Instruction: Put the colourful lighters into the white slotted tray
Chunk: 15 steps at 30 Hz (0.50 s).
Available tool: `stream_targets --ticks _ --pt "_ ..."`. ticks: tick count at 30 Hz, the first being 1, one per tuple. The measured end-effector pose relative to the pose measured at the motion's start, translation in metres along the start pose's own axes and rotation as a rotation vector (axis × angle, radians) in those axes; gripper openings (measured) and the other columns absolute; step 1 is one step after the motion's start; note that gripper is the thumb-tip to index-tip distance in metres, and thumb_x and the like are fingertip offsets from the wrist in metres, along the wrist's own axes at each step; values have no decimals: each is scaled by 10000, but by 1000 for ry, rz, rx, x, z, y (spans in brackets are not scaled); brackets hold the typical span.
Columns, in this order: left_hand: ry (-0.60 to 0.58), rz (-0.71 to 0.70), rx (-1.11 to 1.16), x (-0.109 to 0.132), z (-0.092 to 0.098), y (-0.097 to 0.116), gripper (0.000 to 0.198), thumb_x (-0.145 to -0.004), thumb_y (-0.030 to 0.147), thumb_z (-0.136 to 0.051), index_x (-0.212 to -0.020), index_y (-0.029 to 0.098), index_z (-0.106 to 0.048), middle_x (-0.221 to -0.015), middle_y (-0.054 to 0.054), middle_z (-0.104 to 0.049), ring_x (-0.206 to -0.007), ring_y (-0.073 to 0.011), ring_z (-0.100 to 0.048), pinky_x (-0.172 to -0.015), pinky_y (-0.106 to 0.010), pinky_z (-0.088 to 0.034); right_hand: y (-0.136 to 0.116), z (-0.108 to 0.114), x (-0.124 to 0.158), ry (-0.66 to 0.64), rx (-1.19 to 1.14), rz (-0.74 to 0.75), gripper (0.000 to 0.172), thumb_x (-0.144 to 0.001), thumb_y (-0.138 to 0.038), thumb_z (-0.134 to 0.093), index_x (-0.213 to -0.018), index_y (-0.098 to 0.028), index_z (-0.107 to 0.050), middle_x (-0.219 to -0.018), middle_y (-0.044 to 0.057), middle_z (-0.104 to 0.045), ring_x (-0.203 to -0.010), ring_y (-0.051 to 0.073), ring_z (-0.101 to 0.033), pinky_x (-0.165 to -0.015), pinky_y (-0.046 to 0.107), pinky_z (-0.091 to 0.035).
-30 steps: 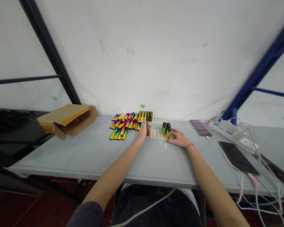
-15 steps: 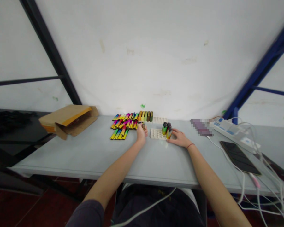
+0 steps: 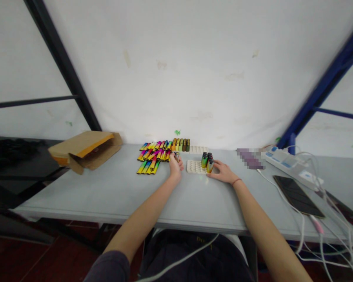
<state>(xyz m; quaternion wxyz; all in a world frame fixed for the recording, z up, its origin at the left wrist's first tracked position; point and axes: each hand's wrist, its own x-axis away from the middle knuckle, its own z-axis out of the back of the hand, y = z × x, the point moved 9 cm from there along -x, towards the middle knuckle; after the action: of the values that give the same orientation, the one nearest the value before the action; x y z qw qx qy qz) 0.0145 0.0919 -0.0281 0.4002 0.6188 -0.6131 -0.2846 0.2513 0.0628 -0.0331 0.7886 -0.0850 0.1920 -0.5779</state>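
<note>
Lighters [image 3: 153, 159] with rainbow finishes lie on the desk [image 3: 85, 196], several dozen, too tightly packed to count exactly. A brown cardboard envelope [image 3: 86, 150] sits further left. Behind the pile stands a row of upright lighters [image 3: 181, 144]. The left hand [image 3: 175, 169] has its fingers [image 3: 173, 157] pinched around one lighter [image 3: 177, 157] at the pile's right edge. Two white trays come next: a back tray [image 3: 198, 149], and a front tray [image 3: 195, 166] holding about six upright lighters [image 3: 207, 162] at its right end. The right hand [image 3: 223, 173] lies beside them, its fingers [image 3: 216, 163] loosely spread, touching that cluster. Further right sit one power strip [image 3: 288, 166] and one phone [image 3: 297, 196].
</note>
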Motion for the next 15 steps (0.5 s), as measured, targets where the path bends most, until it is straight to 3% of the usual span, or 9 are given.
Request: stream_targets --ticks 3,8,15 --pt "-44 8 43 0 -4 3 409 -913 541 -395 -673 211 -429 -464 88 -297 -348 -56 -238 -367 -177 -196 -1 0 0 -8 -6 5 647 -815 -614 -666 -1307 -194 -648 -1475 175 -533 -1362 355 -509 -1157 523 -381" --pt "-65 79 129 0 -9 4 268 -871 453 -456 -759 210 -470 -524 78 -418 -387 -74 -387 -424 -191 -362 -1 0 0 -10 -6 6 678 -816 -620 -660 -1347 -199 -624 -1478 169 -531 -1364 349 -508 -1160 512 -380" --pt "-86 148 136 1 -12 -1 275 -862 442 -402 -742 206 -474 -517 66 -405 -368 -77 -344 -362 -176 -238 1 -1 -1 -7 -10 7 669 -814 -617 -665 -1332 -194 -637 -1480 167 -530 -1359 352 -517 -1154 497 -394"
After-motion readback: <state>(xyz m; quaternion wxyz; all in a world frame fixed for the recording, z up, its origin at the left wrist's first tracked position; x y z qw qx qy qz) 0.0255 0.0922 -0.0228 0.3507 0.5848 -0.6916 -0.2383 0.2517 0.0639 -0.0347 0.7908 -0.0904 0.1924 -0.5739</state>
